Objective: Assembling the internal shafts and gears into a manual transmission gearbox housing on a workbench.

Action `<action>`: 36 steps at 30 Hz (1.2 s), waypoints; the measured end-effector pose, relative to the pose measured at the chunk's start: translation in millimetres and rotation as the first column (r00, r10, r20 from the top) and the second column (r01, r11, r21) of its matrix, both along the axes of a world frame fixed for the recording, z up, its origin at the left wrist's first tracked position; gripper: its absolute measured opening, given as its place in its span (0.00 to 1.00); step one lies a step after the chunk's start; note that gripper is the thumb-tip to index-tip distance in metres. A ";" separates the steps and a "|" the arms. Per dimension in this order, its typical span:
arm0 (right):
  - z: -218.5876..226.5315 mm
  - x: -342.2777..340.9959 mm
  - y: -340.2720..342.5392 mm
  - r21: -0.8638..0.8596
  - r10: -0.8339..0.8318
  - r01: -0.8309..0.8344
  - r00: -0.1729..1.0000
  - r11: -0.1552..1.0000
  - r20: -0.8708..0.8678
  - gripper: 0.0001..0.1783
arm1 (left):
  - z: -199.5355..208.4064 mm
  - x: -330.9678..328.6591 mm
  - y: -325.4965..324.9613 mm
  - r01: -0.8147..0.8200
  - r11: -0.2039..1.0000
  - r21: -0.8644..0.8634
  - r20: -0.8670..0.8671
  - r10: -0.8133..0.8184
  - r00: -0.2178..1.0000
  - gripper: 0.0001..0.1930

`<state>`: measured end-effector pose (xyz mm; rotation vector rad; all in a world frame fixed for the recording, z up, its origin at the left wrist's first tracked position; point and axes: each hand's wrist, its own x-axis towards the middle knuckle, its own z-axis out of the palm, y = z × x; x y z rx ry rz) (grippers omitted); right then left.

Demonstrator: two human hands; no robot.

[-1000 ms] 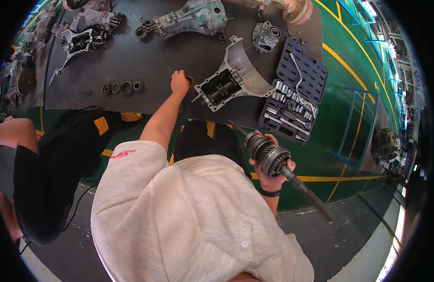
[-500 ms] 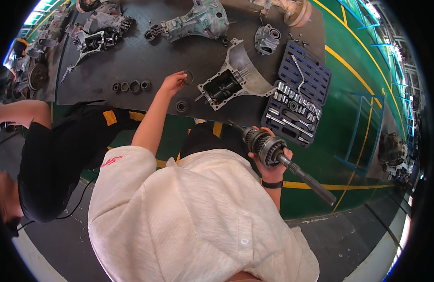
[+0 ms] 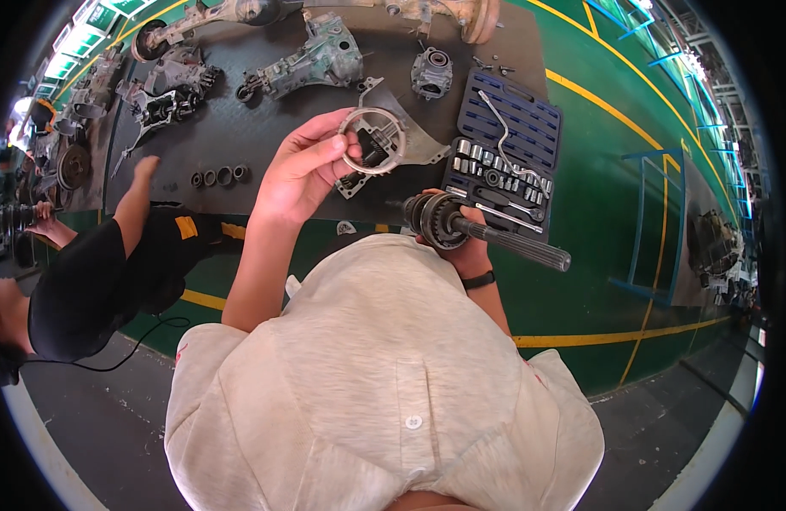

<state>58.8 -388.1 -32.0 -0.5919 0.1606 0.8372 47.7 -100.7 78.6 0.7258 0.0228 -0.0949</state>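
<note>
The dark mat lies bare between the row of small rings and the gearbox housing, leaving room to reach in. To the right the open socket set case blocks the way; behind, gear casings crowd the mat. A co-worker's arm closes off the left.

Auto repair w/shop: gearbox parts on mat, socket set, painted floor.
</note>
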 end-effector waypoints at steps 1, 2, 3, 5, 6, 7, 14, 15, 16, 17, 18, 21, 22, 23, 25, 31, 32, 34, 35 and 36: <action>-2.5 0.5 -2.5 0.000 0.000 0.000 1.000 1.000 0.009 0.36 | 8.3 -1.1 -8.8 0.017 1.000 -0.011 0.026 -0.017 1.000 0.20; -6.0 0.4 -4.9 0.006 0.005 -0.005 1.000 1.000 0.016 0.35 | 15.6 -4.2 -17.9 0.017 0.999 0.043 -0.004 -0.017 1.000 0.21; -9.7 0.6 -6.4 0.014 0.009 -0.009 1.000 1.000 0.024 0.35 | 21.6 -6.5 -26.5 0.039 0.999 0.032 0.013 -0.040 0.999 0.21; -16.2 -0.1 -8.8 0.028 0.025 -0.025 0.999 0.999 0.022 0.35 | 33.0 -11.2 -43.7 0.077 0.996 0.054 0.034 -0.079 0.996 0.22; -19.3 0.7 -9.2 0.042 0.046 -0.047 0.998 0.998 0.039 0.35 | 38.5 -9.9 -49.6 0.142 0.989 0.031 0.103 -0.144 0.984 0.22; -21.9 0.4 -9.7 0.054 0.065 -0.068 0.996 0.996 0.058 0.36 | 44.1 -12.1 -56.1 0.129 0.991 0.037 0.100 -0.133 0.986 0.22; -24.5 -11.0 -17.1 0.034 0.084 -0.084 0.996 0.996 -0.015 0.26 | 85.0 -26.8 -98.7 -0.231 0.830 0.508 0.452 -0.029 0.891 0.25; -24.4 -11.2 -15.6 0.038 0.077 -0.077 0.997 0.996 -0.013 0.25 | 88.4 -24.0 -103.9 -0.426 0.659 0.619 0.641 -0.111 0.760 0.23; -23.9 -11.9 -15.1 0.039 0.073 -0.073 0.997 0.997 -0.011 0.25 | 90.1 -23.8 -112.5 -0.581 0.546 0.604 0.764 -0.189 0.616 0.21; -23.8 -12.1 -13.9 0.041 0.072 -0.071 0.997 0.997 -0.007 0.25 | 90.1 -23.6 -122.7 -0.723 0.434 0.537 0.844 -0.282 0.457 0.20; -24.1 -12.5 -12.9 0.044 0.073 -0.073 0.997 0.996 -0.005 0.24 | 88.2 -21.3 -132.5 -0.820 0.369 0.438 0.888 -0.318 0.331 0.18; -26.8 -13.5 -12.1 0.056 0.080 -0.080 0.997 0.995 0.004 0.24 | 79.0 -22.6 -148.4 -0.922 0.241 0.303 0.880 -0.441 0.174 0.13; -28.3 -14.3 -12.6 0.057 0.080 -0.080 0.997 0.995 0.007 0.23 | 74.4 -23.7 -150.2 -0.930 0.216 0.298 0.860 -0.483 0.164 0.10; -30.3 -14.8 -13.2 0.061 0.080 -0.080 0.997 0.995 0.005 0.23 | 69.5 -26.6 -149.8 -0.924 0.194 0.330 0.819 -0.545 0.178 0.09; -35.0 -17.4 -15.3 0.059 0.069 -0.070 0.998 0.996 0.008 0.23 | 58.3 -32.3 -148.6 -0.921 0.135 0.366 0.745 -0.636 0.202 0.05; -44.2 -20.5 -5.0 0.075 0.075 -0.077 0.997 0.994 0.029 0.22 | 33.1 -53.7 -120.5 -0.800 -0.015 0.599 0.412 -0.851 0.324 0.11; -43.8 -19.8 -2.6 -0.007 0.073 -0.073 0.997 0.997 0.017 0.22 | 28.3 -55.8 -119.8 -0.793 0.001 0.609 0.445 -0.828 0.341 0.12; -40.6 -19.1 0.3 0.089 0.112 -0.114 0.993 0.989 0.021 0.21 | 22.0 -60.2 -113.9 -0.776 -0.020 0.630 0.431 -0.823 0.371 0.13; -38.5 -18.1 0.7 0.090 0.159 -0.157 0.987 0.984 -0.022 0.21 | 19.3 -62.1 -111.5 -0.760 -0.022 0.649 0.425 -0.819 0.386 0.13; -35.8 -18.5 -0.1 0.075 0.182 -0.180 0.983 0.981 -0.032 0.24 | 16.8 -63.7 -109.6 -0.749 -0.027 0.662 0.414 -0.820 0.395 0.13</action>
